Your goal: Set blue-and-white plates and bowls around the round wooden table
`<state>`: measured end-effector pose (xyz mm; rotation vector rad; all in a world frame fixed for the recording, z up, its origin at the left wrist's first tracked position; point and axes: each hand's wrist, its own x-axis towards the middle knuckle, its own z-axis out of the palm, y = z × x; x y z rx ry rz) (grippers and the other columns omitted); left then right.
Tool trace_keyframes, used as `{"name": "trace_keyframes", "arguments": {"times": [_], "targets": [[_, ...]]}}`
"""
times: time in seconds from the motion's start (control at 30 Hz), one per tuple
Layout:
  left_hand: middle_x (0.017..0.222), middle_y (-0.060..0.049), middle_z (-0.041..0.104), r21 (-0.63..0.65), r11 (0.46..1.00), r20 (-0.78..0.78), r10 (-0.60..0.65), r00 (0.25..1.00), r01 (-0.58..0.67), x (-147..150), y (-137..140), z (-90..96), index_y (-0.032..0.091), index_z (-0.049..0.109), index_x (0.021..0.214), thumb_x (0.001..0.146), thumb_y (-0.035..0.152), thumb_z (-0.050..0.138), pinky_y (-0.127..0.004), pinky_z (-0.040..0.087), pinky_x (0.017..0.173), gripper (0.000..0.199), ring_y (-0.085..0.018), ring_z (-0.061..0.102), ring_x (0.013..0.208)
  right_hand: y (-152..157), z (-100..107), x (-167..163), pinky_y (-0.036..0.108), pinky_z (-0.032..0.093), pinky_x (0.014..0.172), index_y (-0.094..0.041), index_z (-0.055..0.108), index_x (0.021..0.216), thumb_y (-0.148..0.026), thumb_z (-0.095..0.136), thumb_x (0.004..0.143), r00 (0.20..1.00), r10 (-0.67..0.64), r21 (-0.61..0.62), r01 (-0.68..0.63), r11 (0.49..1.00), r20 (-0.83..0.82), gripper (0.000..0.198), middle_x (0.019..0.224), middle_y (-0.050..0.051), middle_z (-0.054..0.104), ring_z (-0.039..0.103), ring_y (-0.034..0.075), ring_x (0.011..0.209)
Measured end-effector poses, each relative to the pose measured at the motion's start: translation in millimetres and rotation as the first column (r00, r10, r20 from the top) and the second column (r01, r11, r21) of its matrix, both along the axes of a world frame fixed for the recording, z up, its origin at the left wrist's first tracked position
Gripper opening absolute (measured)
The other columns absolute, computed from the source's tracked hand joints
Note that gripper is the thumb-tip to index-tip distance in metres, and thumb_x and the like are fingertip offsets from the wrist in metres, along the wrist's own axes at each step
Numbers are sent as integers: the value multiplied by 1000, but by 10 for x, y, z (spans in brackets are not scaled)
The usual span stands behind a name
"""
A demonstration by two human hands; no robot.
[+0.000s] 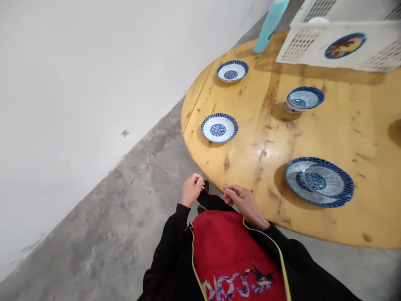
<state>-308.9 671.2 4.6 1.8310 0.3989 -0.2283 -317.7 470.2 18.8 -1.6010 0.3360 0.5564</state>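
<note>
My left hand (pixel 191 189) hangs in front of my body, just off the table's near edge, its fingers curled in and nothing visible in them. My right hand (pixel 242 202) is at the rim of the wooden table (pixel 250 159), fingers loosely bent and apart, holding nothing. Nearest to both is a blue-and-white plate (pixel 219 128) by the left edge. Behind it lies a similar plate (pixel 232 71). To the right, a bowl (pixel 326 180) rests on a larger plate (pixel 293 172). Farther back stands another patterned bowl or stack of bowls (pixel 305 99).
A white plastic basket (pixel 313 44) with an oval sticker stands at the back right, a pale item inside. Beside it is a tall light-blue bottle-like object (pixel 270 27). A white wall (pixel 94 83) and grey concrete floor (pixel 125 217) lie to the left.
</note>
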Motion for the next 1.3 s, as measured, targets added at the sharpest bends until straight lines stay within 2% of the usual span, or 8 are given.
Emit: {"name": "trace_keyframes", "arguments": {"times": [0.2,0.33,0.5,0.6,0.87,1.0,1.17,1.3], "targets": [[71,0,68,40,997,-36,-72,997,73,776,227,44,20,57,79,89,22,53,-22,49,60,12,-13,65,60,182,-129,629,26,47,51,-17,65,82,-55,70,65,982,-183,117,188,975,-49,42,67,5,67,59,14,54],[71,-1,68,35,992,-74,-115,991,118,1221,283,30,19,58,77,89,22,54,-22,50,58,13,-13,65,59,245,-192,909,25,44,52,-17,64,81,-54,72,64,959,-266,172,280,945,-99,42,68,4,67,58,13,54],[68,-1,68,21,997,-95,-75,993,78,1689,280,-58,18,59,77,88,21,55,-20,49,56,12,-12,64,59,245,-255,1085,24,44,50,-17,62,76,-53,71,66,946,-303,190,321,928,-119,38,66,5,67,59,13,53],[68,-1,68,32,996,-93,-85,992,89,1929,289,-87,18,59,76,88,19,55,-19,49,56,12,-11,64,58,212,-303,1151,24,45,49,-17,63,78,-51,71,69,928,-354,161,369,916,-113,36,66,6,68,59,14,53],[70,-1,67,67,992,-72,-102,992,107,2506,404,-127,17,59,78,94,16,55,-18,49,56,16,-9,62,57,180,-450,1215,24,47,49,-18,66,82,-53,76,71,849,-519,111,527,842,-94,38,68,6,70,60,14,52],[72,-1,68,52,975,-106,-210,972,216,2722,405,-186,17,59,79,96,21,59,-17,49,55,17,-9,62,57,295,-488,1324,24,47,49,-17,65,82,-54,77,75,795,-596,106,606,788,-112,39,69,6,70,60,14,52],[70,-1,67,17,926,-126,-372,920,377,2956,439,-242,18,59,78,96,33,62,-17,50,52,23,-10,64,58,555,-454,1628,22,46,49,-17,64,79,-46,77,80,729,-661,107,682,723,-178,32,74,7,71,60,12,53],[67,-2,67,-1,878,-153,-473,868,479,3141,507,-279,18,60,74,94,39,64,-17,50,50,29,-10,63,56,753,-433,1840,21,46,49,-17,63,77,-49,76,81,718,-673,120,695,709,-177,34,74,7,71,60,12,53]]}}
